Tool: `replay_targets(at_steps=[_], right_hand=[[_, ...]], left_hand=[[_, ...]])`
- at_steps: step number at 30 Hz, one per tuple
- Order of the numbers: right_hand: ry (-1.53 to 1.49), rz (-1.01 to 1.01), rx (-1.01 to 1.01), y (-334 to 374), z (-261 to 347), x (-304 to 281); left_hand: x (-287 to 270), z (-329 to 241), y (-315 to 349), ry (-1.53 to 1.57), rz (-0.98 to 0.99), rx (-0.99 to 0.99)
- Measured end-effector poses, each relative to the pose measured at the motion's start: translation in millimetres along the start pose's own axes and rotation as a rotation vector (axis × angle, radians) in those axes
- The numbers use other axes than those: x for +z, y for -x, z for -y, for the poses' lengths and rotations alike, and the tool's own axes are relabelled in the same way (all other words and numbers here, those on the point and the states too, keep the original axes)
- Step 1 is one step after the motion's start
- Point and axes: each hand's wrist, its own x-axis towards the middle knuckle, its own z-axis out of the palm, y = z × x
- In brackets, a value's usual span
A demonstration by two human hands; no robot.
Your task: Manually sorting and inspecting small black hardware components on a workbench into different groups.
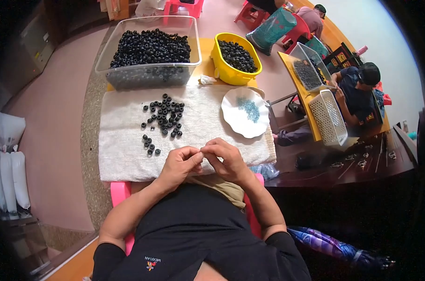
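My left hand point(180, 164) and my right hand point(225, 159) meet over the near edge of a white towel point(121, 131). Both are closed in a fingertip pinch, thumbs and forefingers almost touching. Whatever sits between the fingertips is too small or hidden to make out. Left of and beyond my hands lies a loose heap of round black pieces with holes point(164, 112), like large beads. A smaller group of them point(149, 144) is nearer my left hand. At the right, a wavy-edged white plate point(250, 132) carries tiny clear blue pieces point(249, 108).
Behind the towel stand a clear plastic bin point(147, 77) and a yellow tub point(233, 78), both full of black pieces. A crumpled white tissue point(207, 80) lies between them. To the right, a co-worker point(355, 89) sits at another table with a white perforated basket point(328, 119).
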Motion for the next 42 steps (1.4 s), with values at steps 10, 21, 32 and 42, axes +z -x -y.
replay_targets(at_steps=[10, 21, 32, 42], right_hand=[[-0.376, 0.078, 0.239, 10.5, -19.9, 2.2], [-0.205, 0.089, 0.325, 8.4, -14.3, 7.9], [-0.202, 0.093, 0.320, 10.0, -16.0, 7.6], [-0.576, 0.106, 0.462, 17.3, -28.6, 8.4]], left_hand=[[-1.5, 3.6, 0.7, -0.007, 0.003, 0.008], [-2.8, 3.3, 2.0, -0.128, -0.034, 0.047], [-6.1, 2.7, 2.7, -0.154, -0.015, 0.035], [-7.3, 5.0, 2.5, -0.161, 0.011, 0.034]])
